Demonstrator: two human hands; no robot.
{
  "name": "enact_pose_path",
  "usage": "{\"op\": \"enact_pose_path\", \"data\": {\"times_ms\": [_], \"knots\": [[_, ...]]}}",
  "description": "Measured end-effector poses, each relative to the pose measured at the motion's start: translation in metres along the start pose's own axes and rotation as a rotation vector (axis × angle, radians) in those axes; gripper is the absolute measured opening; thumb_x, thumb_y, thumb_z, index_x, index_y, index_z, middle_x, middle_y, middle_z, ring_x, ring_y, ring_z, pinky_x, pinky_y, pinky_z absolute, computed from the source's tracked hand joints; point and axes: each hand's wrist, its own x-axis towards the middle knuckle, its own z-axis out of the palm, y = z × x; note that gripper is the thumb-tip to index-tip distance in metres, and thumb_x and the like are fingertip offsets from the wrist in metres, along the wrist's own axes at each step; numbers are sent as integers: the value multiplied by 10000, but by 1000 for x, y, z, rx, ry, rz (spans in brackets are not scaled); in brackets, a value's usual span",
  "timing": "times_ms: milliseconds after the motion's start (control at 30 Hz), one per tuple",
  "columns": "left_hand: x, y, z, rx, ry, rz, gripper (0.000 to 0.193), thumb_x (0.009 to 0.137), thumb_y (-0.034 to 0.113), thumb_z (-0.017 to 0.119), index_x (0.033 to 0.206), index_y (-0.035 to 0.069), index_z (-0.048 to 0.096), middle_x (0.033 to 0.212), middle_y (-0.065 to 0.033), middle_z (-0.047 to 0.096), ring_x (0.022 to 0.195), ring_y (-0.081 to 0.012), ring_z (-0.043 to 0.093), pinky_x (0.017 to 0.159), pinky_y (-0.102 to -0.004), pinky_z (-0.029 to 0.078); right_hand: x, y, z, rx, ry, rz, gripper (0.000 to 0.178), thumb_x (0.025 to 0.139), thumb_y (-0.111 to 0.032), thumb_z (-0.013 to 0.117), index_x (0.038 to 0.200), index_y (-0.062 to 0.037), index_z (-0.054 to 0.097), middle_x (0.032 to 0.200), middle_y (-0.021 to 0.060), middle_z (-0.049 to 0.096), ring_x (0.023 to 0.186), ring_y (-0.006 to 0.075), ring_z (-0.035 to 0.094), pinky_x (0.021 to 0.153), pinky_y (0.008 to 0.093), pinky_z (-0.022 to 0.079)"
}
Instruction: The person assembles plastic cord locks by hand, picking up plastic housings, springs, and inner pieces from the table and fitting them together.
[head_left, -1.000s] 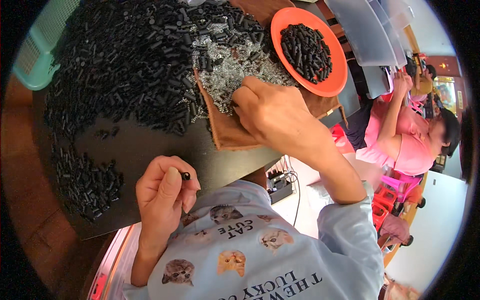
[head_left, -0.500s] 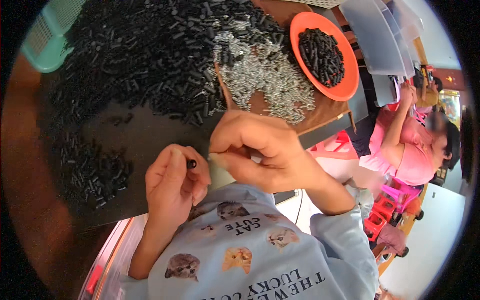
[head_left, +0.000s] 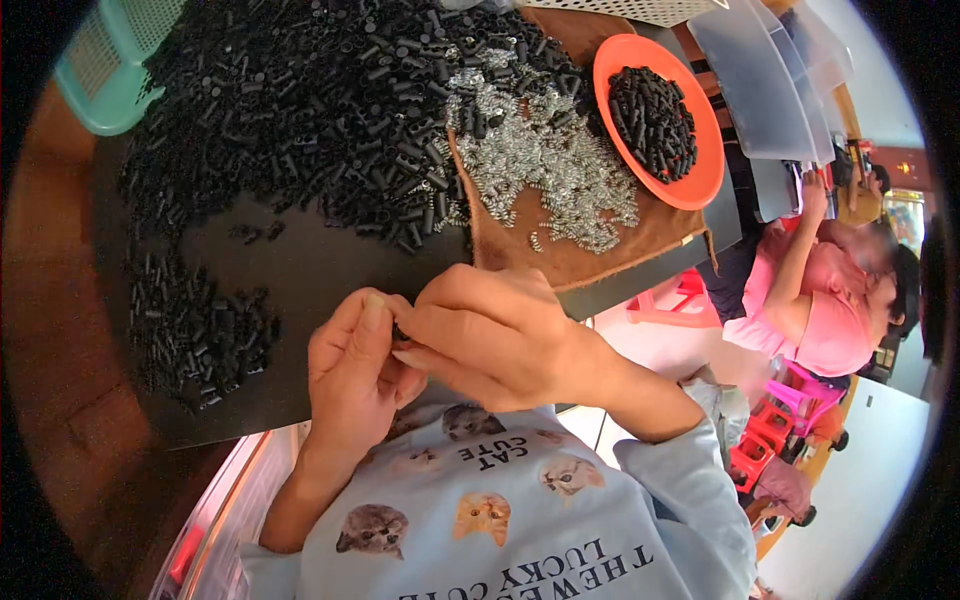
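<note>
Pinching a small black piece (head_left: 399, 334) between thumb and fingers, the left hand (head_left: 350, 375) has it at the counter's near edge, right in front of the shirt! In comes the right hand (head_left: 500, 340) alongside, fingertips bunched against the same spot; whether they grip anything of their own is hidden. Most of the piece is covered too. It looks light, stiff and probably smooth, likely hard plastic, so a fingertip pinch around its sides should suit, leaving the end free; a loose hold could let it slip.

Now the room: a dark stretch of counter (head_left: 310, 265) lies beyond the left hand, between the big black heap (head_left: 290, 120) and the smaller black pile (head_left: 200, 340). To the right, a brown cloth (head_left: 510, 240) carries the springs (head_left: 560, 180), with the orange plate (head_left: 708, 120) just past them. Tight below, though: shirt front close to both wrists!
</note>
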Motion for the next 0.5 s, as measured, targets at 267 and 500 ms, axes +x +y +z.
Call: {"op": "enact_pose_path", "data": {"times_ms": [267,500], "knots": [[-15,0,4,301,42,78,305,1048,281,425,1002,7,549,768,-50,566,549,-60,451,476,-217,347,-15,-4,-2,-18,-9,35,240,744,-33,708,957,37,623,785,89,523,535,224,556,433,345,443],[-21,11,-23,46,-32,219,253,1047,196,360,978,-13,485,857,-153,560,565,-114,469,496,-236,407,-22,14,-26,-204,-118,110,198,736,-9,643,932,5,619,801,81,521,649,224,583,467,352,467]]}}
